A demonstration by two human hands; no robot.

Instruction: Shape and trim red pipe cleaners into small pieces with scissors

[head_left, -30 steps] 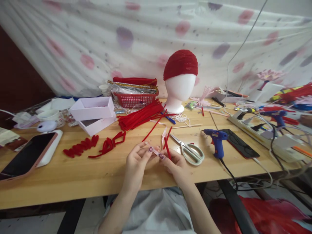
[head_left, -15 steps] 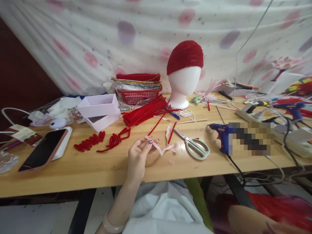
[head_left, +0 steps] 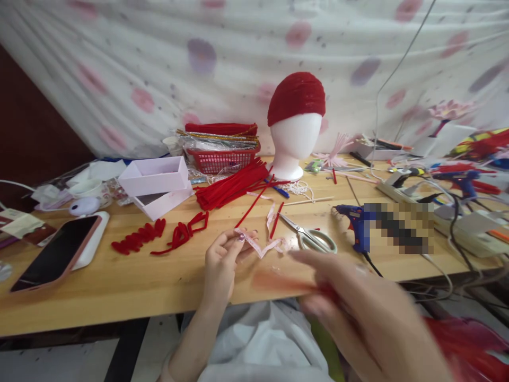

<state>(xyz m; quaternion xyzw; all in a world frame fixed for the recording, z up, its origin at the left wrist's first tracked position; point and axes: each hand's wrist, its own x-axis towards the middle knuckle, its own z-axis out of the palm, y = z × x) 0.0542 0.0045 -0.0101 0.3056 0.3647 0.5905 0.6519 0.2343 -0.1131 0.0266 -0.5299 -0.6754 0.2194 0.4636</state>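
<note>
Near the centre of the frame, the left hand (head_left: 219, 260) pinches one end of a pink measuring tape (head_left: 249, 242) between thumb and fingertips, the other fingers curled behind. The right hand (head_left: 353, 286), large at lower right, is half-curled with the index finger extended; blur hides whether it grips the reddish streak (head_left: 282, 284) beside it.

From the pinch, the tape slants down to the right, folds into a V, and rises to a loose curl, with more tape running up the frame. The left hand is the nearer to the pinched end; the right index fingertip appears just below and right of the curl.

A red stem (head_left: 252, 207) stretches from by the left fingertips to the upper right. A short red stem (head_left: 277, 220) stands right of it, then the scissors (head_left: 316, 241), blades toward upper left, crowd the right side. The glue gun (head_left: 358, 225) sits further right. Bare tabletop (head_left: 178, 286) opens at lower left, and a narrow strip separates the V from the front edge.
</note>
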